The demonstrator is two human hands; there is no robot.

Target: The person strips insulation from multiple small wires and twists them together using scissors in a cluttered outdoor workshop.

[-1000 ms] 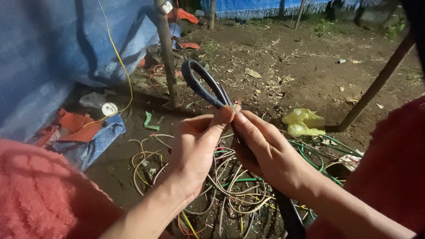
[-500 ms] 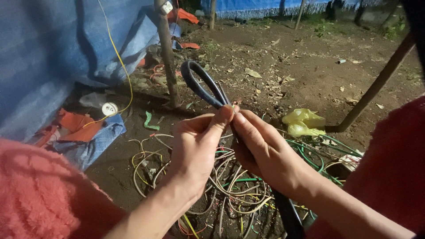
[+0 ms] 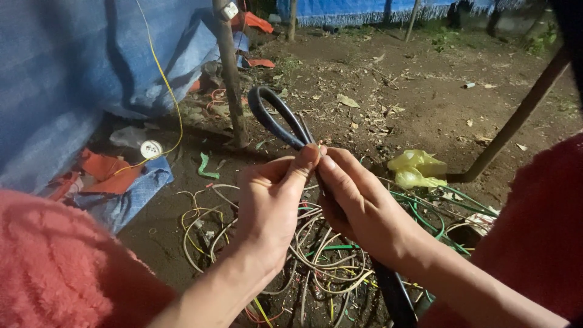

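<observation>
I see both hands, left hand and right hand, pinching a black cable over bare dirt ground; tangled wires lie near, blue tarp left.

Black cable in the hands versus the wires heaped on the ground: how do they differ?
The black cable is thick, dark and single, bent into a raised loop pinched by the left hand and right hand. The heaped wires are thin, many, pale, yellow and green, tangled loose on the dirt. Both are curved, flexible lines.
</observation>
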